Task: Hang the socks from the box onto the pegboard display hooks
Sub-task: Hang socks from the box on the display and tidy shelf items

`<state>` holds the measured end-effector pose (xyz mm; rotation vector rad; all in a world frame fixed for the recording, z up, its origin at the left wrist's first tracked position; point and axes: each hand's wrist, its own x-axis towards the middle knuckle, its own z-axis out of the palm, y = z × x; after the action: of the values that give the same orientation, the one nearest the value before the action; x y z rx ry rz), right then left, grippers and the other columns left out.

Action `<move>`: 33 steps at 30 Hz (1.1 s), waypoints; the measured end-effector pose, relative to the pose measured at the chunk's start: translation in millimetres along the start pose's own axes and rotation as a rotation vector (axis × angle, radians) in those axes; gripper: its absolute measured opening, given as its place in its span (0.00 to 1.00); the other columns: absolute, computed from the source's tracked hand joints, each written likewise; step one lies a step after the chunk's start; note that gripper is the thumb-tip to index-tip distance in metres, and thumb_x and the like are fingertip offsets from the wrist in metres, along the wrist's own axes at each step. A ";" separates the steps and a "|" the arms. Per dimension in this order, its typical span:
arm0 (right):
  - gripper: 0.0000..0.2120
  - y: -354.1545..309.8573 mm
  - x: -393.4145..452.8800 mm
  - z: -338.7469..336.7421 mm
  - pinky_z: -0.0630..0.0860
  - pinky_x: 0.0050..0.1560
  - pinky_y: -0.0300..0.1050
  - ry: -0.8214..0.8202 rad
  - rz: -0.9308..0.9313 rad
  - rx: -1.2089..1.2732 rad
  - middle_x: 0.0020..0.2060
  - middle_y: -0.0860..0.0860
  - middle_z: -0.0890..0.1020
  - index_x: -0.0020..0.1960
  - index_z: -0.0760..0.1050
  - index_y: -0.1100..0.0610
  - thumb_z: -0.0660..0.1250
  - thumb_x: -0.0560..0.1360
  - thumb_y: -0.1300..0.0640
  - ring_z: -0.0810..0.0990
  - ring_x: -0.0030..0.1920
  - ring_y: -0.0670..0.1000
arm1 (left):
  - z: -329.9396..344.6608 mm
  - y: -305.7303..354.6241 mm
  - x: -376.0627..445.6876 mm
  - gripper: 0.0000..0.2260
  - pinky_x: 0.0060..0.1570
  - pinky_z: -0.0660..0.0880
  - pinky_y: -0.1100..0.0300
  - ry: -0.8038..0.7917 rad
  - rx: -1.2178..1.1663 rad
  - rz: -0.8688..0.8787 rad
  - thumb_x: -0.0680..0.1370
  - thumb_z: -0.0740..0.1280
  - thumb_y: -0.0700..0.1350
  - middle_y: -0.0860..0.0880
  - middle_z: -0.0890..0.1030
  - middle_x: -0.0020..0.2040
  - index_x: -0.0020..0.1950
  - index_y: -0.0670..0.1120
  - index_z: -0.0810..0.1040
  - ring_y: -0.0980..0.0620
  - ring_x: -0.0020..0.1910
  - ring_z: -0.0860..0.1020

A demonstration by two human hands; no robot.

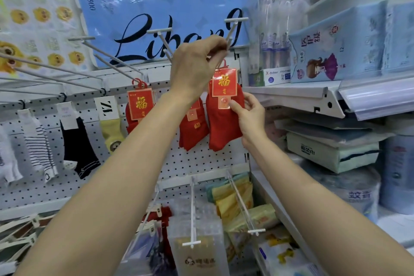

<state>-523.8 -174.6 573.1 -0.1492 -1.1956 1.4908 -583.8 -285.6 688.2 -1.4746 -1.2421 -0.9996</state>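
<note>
L hand (197,63) is up at the rightmost hook (231,31), fingertips pinching the plastic hanger loop of the red sock pack (224,116), trying to thread it onto the wire. R hand (248,114) steadies the pack from below, thumb on the card label, fingers curled behind the fabric. Pack sits in front of the pegboard (188,163), just right of another red pair (192,125) already hung (source box not in view). Risk: loop misses the wire tip since the L hand hides it, so letting go early w/ both hands would drop the pack onto the yellow packets (235,199) below. Also could snag the neighbouring pair & knock it off.
</note>
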 end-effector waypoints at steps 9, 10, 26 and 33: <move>0.11 24.3 2.4 -10.5 0.77 0.38 0.33 -0.017 0.040 -0.023 0.43 0.48 0.85 0.55 0.77 0.56 0.70 0.75 0.66 0.84 0.40 0.40 | 4.0 -2.4 -2.4 0.10 0.44 0.81 0.55 0.055 -0.028 0.025 0.79 0.68 0.48 0.51 0.86 0.44 0.53 0.44 0.84 0.56 0.42 0.83; 0.10 24.7 3.6 -11.0 0.77 0.38 0.33 -0.028 0.038 -0.047 0.44 0.49 0.84 0.55 0.77 0.56 0.70 0.75 0.66 0.84 0.40 0.40 | 4.0 -2.3 -2.4 0.09 0.44 0.81 0.56 0.056 -0.030 0.024 0.79 0.68 0.48 0.51 0.86 0.44 0.53 0.44 0.84 0.56 0.42 0.83; 0.24 25.0 -2.1 -18.6 0.68 0.67 0.45 -0.029 -0.325 -0.712 0.65 0.53 0.73 0.71 0.67 0.58 0.69 0.77 0.58 0.71 0.66 0.50 | -7.5 0.1 -38.3 0.14 0.49 0.81 0.51 -0.075 0.161 -0.140 0.79 0.67 0.54 0.54 0.85 0.53 0.62 0.50 0.80 0.56 0.51 0.82; 0.23 7.7 -32.4 -40.2 0.70 0.65 0.51 -0.122 -0.615 -0.904 0.62 0.54 0.77 0.69 0.71 0.60 0.68 0.75 0.58 0.73 0.64 0.54 | -30.1 9.2 -110.0 0.19 0.51 0.78 0.51 -0.318 0.456 -0.134 0.78 0.68 0.56 0.49 0.80 0.62 0.65 0.49 0.78 0.47 0.59 0.78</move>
<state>-491.3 -175.8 532.2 -0.2645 -1.7489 0.3659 -592.5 -340.4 588.2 -1.2270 -1.6861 -0.5219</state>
